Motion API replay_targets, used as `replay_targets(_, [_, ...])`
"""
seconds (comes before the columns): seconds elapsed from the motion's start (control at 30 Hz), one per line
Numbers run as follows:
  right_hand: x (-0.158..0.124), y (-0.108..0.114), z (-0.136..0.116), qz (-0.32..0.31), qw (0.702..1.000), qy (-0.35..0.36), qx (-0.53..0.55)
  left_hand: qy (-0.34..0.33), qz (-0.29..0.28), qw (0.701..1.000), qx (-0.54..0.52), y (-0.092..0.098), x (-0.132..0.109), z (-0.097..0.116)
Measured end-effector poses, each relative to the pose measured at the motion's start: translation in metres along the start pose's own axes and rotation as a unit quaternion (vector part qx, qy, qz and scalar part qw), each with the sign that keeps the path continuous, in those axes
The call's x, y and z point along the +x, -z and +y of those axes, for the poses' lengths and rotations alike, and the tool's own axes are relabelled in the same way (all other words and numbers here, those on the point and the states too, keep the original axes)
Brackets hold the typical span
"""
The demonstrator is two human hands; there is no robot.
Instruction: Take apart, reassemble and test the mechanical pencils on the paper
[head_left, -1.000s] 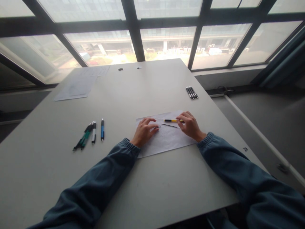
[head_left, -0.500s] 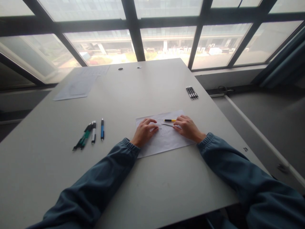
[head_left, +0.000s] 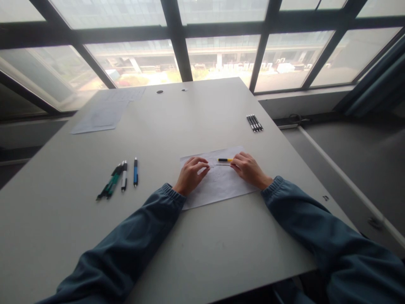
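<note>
My right hand (head_left: 248, 169) pinches a thin dark pen refill (head_left: 223, 164), whose tip points left over a white sheet of paper (head_left: 218, 190). Across from it, my left hand (head_left: 191, 172) rests at the sheet's left side with thumb and forefinger closed around something small and thin, perhaps a spring, too small to be sure of. A short gap lies between that and the refill's tip. Just beyond the refill, a yellow and black pen barrel (head_left: 224, 160) lies on the paper, its right end near my right fingers and partly hidden by them.
Left of the paper lie a blue pen (head_left: 136, 172), a white and black pen (head_left: 124, 176) and several green pens (head_left: 110, 182). A row of black and white pens (head_left: 255, 123) is near the table's right edge. More paper sheets (head_left: 101, 114) lie far left, before the windows.
The refill in my right hand has turned from slanting to nearly level, its tip still toward my left hand. My left fingertips have risen slightly, and a thin small thing now shows at them.
</note>
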State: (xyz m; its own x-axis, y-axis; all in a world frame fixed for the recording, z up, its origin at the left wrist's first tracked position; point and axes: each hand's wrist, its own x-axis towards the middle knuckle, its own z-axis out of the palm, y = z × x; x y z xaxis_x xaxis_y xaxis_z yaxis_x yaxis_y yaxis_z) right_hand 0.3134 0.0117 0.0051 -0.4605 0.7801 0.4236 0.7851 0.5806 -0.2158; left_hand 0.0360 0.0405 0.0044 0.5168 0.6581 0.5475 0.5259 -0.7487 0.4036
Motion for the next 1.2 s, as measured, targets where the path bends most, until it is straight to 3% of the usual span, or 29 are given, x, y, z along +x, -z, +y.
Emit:
replay_targets(0.13, [-0.001, -0.001, 0.001, 0.038, 0.999, -0.002, 0.013, 0.006, 0.019, 1.000, -0.002, 0.001, 0.001, 0.000])
replay_targets(0.5, [0.001, 0.002, -0.001, 0.030, 0.999, 0.028, 0.001, -0.001, 0.029, 1.000, 0.000, 0.002, 0.001, 0.001])
replay_targets(0.83, [0.003, 0.009, -0.010, -0.002, 0.998, 0.045, -0.032, -0.033, 0.005, 0.999, -0.016, 0.002, 0.001, 0.004])
replay_targets(1.2, [0.002, 0.004, -0.011, -0.002, 0.996, 0.075, 0.044, -0.037, -0.021, 0.999, -0.018, 0.001, 0.002, 0.005])
